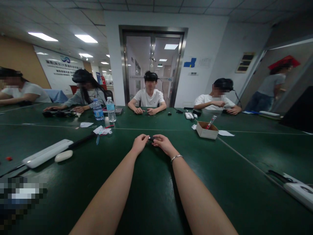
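Both arms reach forward over the green table (151,182). Between my hands is a small dark, stick-shaped thing (152,139) with a bright, shiny end toward the left; it is too small to tell its kind. My left hand (140,143) pinches at the bright end, thumb and fingers together. My right hand (163,143), with a silver bangle (176,158) at the wrist, grips the dark end. The fingers partly hide the thing, which is held just above or at the tabletop.
A small cardboard box (207,131) holding a red-and-silver item stands ahead right. Two water bottles (98,110) and scraps of paper (102,130) are ahead left. White power strips lie left (49,152) and right (299,191). Several people sit across the table.
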Motion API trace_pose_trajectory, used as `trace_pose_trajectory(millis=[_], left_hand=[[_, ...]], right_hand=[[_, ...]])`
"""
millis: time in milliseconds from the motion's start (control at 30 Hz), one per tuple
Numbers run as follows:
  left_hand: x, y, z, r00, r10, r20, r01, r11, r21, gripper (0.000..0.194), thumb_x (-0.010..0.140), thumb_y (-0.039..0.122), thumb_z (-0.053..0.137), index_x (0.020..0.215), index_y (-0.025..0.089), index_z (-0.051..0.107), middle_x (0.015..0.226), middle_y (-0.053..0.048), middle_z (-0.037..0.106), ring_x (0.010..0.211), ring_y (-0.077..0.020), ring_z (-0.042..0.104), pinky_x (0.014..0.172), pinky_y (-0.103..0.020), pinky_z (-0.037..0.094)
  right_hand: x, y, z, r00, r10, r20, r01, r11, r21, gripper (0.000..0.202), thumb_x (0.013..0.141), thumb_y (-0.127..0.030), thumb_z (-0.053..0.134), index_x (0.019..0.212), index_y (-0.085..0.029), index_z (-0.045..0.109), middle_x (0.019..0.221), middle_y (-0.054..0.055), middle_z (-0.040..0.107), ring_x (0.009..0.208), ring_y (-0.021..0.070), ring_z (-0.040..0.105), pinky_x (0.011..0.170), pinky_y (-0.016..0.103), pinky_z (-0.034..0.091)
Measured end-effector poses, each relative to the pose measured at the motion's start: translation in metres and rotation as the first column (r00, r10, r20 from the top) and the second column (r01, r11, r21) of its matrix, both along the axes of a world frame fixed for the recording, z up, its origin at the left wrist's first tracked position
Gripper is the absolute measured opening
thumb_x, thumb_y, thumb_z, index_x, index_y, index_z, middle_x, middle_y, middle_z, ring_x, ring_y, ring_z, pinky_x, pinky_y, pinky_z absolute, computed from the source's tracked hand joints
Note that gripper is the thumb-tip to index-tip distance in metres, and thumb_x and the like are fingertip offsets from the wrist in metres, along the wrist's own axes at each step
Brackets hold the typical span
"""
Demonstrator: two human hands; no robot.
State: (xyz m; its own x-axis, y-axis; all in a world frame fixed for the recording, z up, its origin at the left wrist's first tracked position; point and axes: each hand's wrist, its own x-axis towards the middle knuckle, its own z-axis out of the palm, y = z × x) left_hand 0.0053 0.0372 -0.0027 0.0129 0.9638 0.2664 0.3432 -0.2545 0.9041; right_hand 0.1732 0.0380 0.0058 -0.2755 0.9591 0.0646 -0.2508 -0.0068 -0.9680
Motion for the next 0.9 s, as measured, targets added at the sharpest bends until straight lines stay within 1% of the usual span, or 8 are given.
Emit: trace_pose_trajectory(millis=[133, 233, 300, 433, 600, 767, 833, 900], left_hand=[[0.0017, -0.0035, 0.0033, 1.000, 0.011, -0.009, -0.011, 1.000, -0.017, 0.034, 0.082, 0.047, 0.046, 0.084, 0.017, 0.063, 0.077, -0.004, 0.064, 0.067, -0.0151, 0.058, 0.056, -0.024, 0.044], [0.0036, -0.0063, 0.0064, 0.997, -0.014, 0.078, 0.015, 1.000, -0.003, 0.029, 0.084, 0.035, 0.043, 0.101, 0.020, 0.061, 0.099, -0.006, 0.063, 0.077, -0.0153, 0.059, 0.055, -0.022, 0.044], [0.0043, -0.0075, 0.0081, 0.990, -0.058, 0.131, 0.054, 0.998, 0.033, 0.031, 0.082, 0.024, 0.045, 0.109, 0.021, 0.058, 0.109, -0.007, 0.061, 0.085, -0.0158, 0.059, 0.058, -0.021, 0.045], [0.0039, -0.0081, 0.0094, 0.989, -0.078, 0.129, 0.069, 0.995, 0.076, 0.032, 0.075, 0.016, 0.052, 0.107, 0.019, 0.059, 0.105, -0.008, 0.062, 0.086, -0.0166, 0.058, 0.064, -0.024, 0.047], [0.0024, -0.0065, 0.0069, 0.989, -0.066, 0.129, 0.058, 0.996, 0.065, 0.026, 0.079, 0.025, 0.050, 0.102, 0.018, 0.060, 0.092, -0.007, 0.062, 0.078, -0.0154, 0.058, 0.060, -0.023, 0.046], [0.0018, -0.0032, 0.0036, 0.991, -0.040, 0.128, 0.035, 0.999, 0.041, 0.022, 0.079, 0.036, 0.052, 0.085, 0.016, 0.060, 0.073, -0.003, 0.061, 0.067, -0.0138, 0.056, 0.056, -0.022, 0.043], [0.0020, -0.0037, 0.0046, 0.993, -0.029, 0.112, 0.027, 0.999, 0.025, 0.025, 0.079, 0.040, 0.053, 0.080, 0.016, 0.060, 0.070, -0.002, 0.061, 0.066, -0.0141, 0.056, 0.057, -0.023, 0.044], [0.0027, -0.0056, 0.0068, 0.995, -0.012, 0.095, 0.012, 1.000, 0.000, 0.028, 0.080, 0.042, 0.050, 0.082, 0.016, 0.061, 0.075, -0.003, 0.062, 0.067, -0.0148, 0.057, 0.058, -0.024, 0.045]], right_hand=[[0.0002, 0.0012, -0.0012, 1.000, 0.007, -0.005, -0.007, 1.000, 0.004, 0.023, 0.076, 0.003, 0.059, 0.093, -0.012, 0.057, 0.077, 0.005, 0.065, 0.062, 0.0117, 0.065, 0.057, 0.018, 0.054], [0.0002, 0.0034, -0.0033, 1.000, -0.006, -0.009, 0.006, 1.000, 0.013, 0.022, 0.077, 0.002, 0.058, 0.094, -0.012, 0.056, 0.076, 0.005, 0.065, 0.062, 0.0118, 0.065, 0.056, 0.018, 0.053], [0.0002, 0.0048, -0.0047, 1.000, -0.021, -0.009, 0.021, 1.000, 0.020, 0.021, 0.079, 0.001, 0.057, 0.096, -0.012, 0.056, 0.077, 0.005, 0.065, 0.062, 0.0121, 0.065, 0.056, 0.018, 0.053], [0.0005, 0.0063, -0.0061, 1.000, -0.026, 0.003, 0.025, 0.999, 0.021, 0.021, 0.079, -0.001, 0.058, 0.096, -0.012, 0.057, 0.078, 0.005, 0.064, 0.062, 0.0128, 0.065, 0.057, 0.020, 0.054], [0.0012, 0.0054, -0.0058, 1.000, -0.004, -0.004, 0.004, 1.000, 0.013, 0.021, 0.078, 0.001, 0.058, 0.095, -0.012, 0.057, 0.080, 0.006, 0.064, 0.062, 0.0125, 0.065, 0.058, 0.020, 0.054], [0.0013, 0.0043, -0.0055, 1.000, 0.010, -0.008, -0.010, 1.000, 0.024, 0.022, 0.078, 0.002, 0.057, 0.095, -0.013, 0.057, 0.079, 0.005, 0.065, 0.063, 0.0127, 0.066, 0.059, 0.020, 0.055], [0.0013, 0.0048, -0.0057, 1.000, 0.013, -0.003, -0.013, 1.000, 0.022, 0.022, 0.078, 0.002, 0.057, 0.095, -0.013, 0.057, 0.081, 0.005, 0.065, 0.064, 0.0128, 0.066, 0.059, 0.020, 0.055], [0.0013, 0.0056, -0.0061, 1.000, 0.009, -0.001, -0.009, 1.000, 0.023, 0.022, 0.079, 0.002, 0.057, 0.095, -0.013, 0.056, 0.082, 0.005, 0.065, 0.063, 0.0126, 0.066, 0.058, 0.020, 0.055]])
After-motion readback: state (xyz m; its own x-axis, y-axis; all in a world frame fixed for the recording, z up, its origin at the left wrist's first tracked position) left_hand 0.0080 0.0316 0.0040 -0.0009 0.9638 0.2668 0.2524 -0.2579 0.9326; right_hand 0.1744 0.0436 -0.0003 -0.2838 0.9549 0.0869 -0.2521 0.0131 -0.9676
